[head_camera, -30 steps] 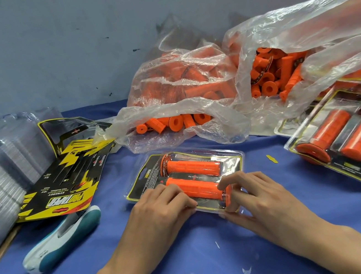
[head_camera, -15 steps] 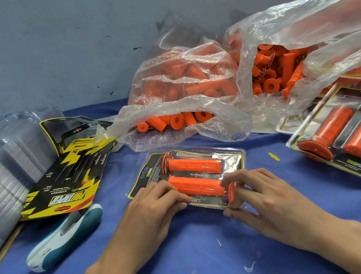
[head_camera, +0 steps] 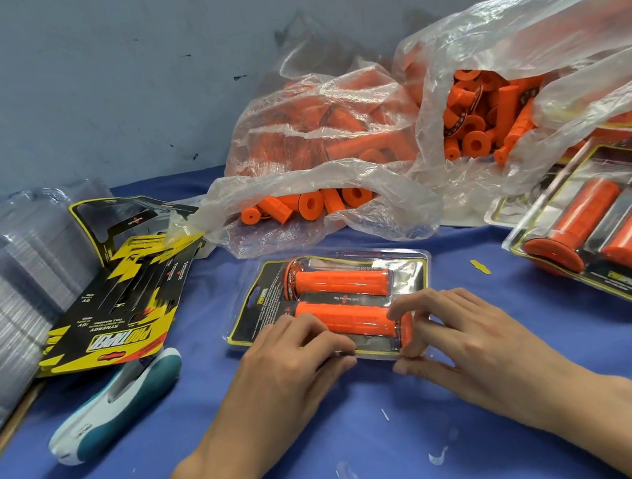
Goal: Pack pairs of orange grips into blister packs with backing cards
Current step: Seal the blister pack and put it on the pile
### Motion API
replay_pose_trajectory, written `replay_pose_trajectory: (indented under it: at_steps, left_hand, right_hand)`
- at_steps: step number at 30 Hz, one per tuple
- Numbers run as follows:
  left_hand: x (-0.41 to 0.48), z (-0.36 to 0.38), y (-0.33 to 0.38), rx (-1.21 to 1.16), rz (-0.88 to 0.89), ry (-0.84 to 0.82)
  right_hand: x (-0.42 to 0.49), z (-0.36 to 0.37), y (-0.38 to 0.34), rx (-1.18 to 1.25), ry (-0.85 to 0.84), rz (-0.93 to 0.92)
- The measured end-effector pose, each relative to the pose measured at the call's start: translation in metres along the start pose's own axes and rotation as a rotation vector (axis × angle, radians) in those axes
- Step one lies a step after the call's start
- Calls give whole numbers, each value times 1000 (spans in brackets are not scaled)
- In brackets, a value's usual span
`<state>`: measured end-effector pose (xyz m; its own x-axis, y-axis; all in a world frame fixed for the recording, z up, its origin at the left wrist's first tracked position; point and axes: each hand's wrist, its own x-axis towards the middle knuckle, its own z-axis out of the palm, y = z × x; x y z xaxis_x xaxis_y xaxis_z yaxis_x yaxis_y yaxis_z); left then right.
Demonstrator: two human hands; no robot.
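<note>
Closing the shell, by my reading: left hand grips the near-left edge of the blister pack, lying flat centre-front with two orange grips inside; right hand pinches its right end. Around: backing cards, stapler (next tool?), grip bags, finished pack. Nothing obstructs.

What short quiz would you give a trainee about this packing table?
1. True or false: the blister pack held by the left hand and right hand already contains two orange grips.
2. What lies left of that pack? A) stapler B) scissors C) tape roll
3. Fill in: loose grips wait in clear plastic ____.
Key: 1 true; 2 A; 3 bags.
</note>
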<state>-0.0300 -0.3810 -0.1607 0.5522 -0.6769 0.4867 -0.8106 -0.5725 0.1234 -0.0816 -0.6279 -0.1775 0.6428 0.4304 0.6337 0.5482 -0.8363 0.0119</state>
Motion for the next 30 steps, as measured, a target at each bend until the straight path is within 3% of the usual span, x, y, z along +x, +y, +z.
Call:
replay_pose_trajectory:
  at_steps: [13,30]
  left_hand:
    - [-2,3,-5,6,43,35]
    - [-1,-3,-5,8,59,87]
  right_hand:
    - [-4,-16,25,-107,-21,-124]
    - [12,-15,21,43,-126,-143]
